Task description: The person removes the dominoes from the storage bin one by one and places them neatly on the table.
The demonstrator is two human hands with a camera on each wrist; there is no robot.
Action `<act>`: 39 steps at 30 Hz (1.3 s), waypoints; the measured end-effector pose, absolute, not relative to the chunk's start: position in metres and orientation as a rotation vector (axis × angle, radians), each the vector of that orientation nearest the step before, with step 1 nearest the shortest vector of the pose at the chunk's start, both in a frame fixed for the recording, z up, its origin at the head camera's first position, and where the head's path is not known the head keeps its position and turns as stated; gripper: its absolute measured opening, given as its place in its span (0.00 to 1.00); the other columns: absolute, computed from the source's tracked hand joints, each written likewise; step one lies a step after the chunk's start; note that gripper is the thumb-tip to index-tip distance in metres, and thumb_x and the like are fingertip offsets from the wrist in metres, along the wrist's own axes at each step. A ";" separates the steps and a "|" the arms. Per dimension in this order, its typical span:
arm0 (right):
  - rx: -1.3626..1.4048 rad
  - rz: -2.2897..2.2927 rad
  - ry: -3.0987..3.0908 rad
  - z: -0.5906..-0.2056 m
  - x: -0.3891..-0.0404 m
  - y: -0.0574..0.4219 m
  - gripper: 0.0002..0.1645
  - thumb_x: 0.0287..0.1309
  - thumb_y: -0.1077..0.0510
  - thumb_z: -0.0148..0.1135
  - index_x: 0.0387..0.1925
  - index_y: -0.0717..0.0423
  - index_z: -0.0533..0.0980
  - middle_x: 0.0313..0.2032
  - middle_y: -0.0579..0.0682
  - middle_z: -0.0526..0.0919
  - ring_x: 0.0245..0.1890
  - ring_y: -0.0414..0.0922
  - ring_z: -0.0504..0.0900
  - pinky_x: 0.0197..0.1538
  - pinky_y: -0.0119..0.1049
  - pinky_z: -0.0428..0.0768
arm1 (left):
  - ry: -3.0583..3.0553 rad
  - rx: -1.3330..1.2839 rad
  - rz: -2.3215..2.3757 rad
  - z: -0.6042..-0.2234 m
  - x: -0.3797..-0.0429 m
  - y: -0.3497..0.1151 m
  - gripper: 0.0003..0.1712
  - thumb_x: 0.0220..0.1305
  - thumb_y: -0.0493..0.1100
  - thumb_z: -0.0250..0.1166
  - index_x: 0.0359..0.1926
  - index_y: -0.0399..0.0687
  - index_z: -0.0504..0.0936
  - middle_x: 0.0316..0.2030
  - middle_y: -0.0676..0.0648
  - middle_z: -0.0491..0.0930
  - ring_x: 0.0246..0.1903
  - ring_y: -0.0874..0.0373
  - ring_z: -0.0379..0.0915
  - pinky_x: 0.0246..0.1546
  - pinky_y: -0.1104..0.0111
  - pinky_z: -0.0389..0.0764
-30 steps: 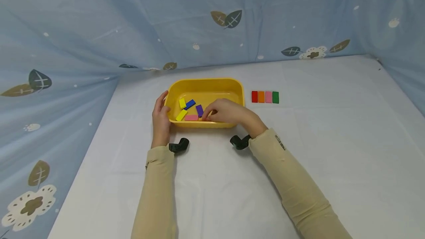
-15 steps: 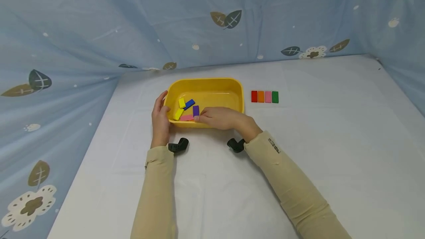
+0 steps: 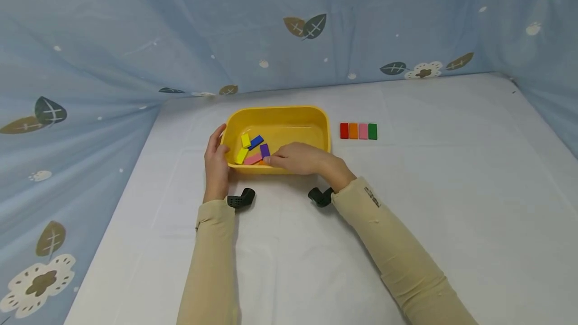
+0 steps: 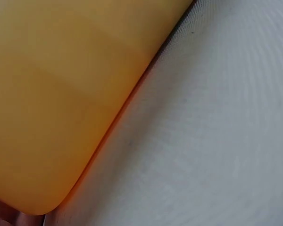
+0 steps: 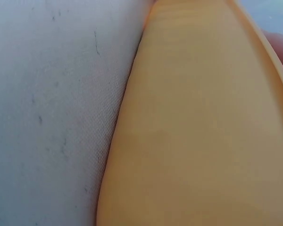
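My left hand [image 3: 217, 169] holds the left end of a yellow plastic tray [image 3: 275, 110], its thumb near the rim. Inside the tray lie small flat blocks: two yellow blocks [image 3: 241, 156], a blue block [image 3: 256, 142], a purple block [image 3: 265, 151], a pink block [image 3: 253, 159] and part of an orange block [image 3: 263, 163]. Over the tray's front rim reaches my right hand [image 3: 300, 158], thumb beside the purple and orange blocks. Its other fingertips are hidden, so any grip there is unclear. Both wrist views mostly show the tray's outer wall [image 4: 75, 94].
Right of the tray, a red block [image 3: 344, 131], an orange block [image 3: 353, 131], a pink block [image 3: 363, 131] and a green block [image 3: 372, 131] form a row on the white tablecloth [image 3: 429, 189]. A blue patterned curtain [image 3: 217, 24] stands behind.
My right hand has moved left inside the tray. The purple and pink blocks, and one yellow block, have shifted slightly left and turned. My left hand stays at the tray's end.
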State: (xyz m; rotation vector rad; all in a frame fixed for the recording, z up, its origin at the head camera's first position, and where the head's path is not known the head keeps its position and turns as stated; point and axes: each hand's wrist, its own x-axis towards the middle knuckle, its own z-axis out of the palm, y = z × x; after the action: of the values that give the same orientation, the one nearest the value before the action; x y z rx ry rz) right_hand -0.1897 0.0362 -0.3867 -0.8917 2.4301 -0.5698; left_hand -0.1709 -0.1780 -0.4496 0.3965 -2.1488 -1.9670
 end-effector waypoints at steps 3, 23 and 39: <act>-0.913 -0.563 2.436 -0.387 -0.190 0.036 0.28 0.59 0.35 0.39 0.44 0.45 0.77 0.37 0.40 0.77 0.38 0.39 0.73 0.47 0.32 0.70 | -2.133 0.385 -1.962 -0.455 -0.174 -0.180 0.29 0.60 0.39 0.40 0.57 0.77 0.65 0.60 0.61 0.60 0.58 0.61 0.57 0.59 0.63 0.60; -1.024 -0.722 2.462 -0.389 -0.192 0.040 0.22 0.61 0.46 0.47 0.15 0.50 0.69 0.14 0.43 0.60 0.17 0.40 0.62 0.25 0.31 0.60 | -2.119 0.372 -1.979 -0.456 -0.172 -0.178 0.29 0.60 0.39 0.40 0.58 0.75 0.65 0.60 0.60 0.60 0.57 0.59 0.58 0.59 0.63 0.60; -0.923 -0.616 2.452 -0.384 -0.189 0.037 0.26 0.59 0.36 0.41 0.27 0.48 0.75 0.27 0.44 0.72 0.29 0.41 0.71 0.32 0.31 0.68 | -2.114 0.377 -2.040 -0.435 -0.165 -0.176 0.29 0.60 0.37 0.39 0.59 0.70 0.66 0.59 0.57 0.62 0.56 0.59 0.60 0.57 0.65 0.63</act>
State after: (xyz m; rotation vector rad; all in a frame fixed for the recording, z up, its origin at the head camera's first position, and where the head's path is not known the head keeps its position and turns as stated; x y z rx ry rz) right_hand -0.1888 0.0371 -0.3843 -0.9232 2.4520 -0.6160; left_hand -0.1652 -0.1761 -0.4346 0.3770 -2.1139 -2.0403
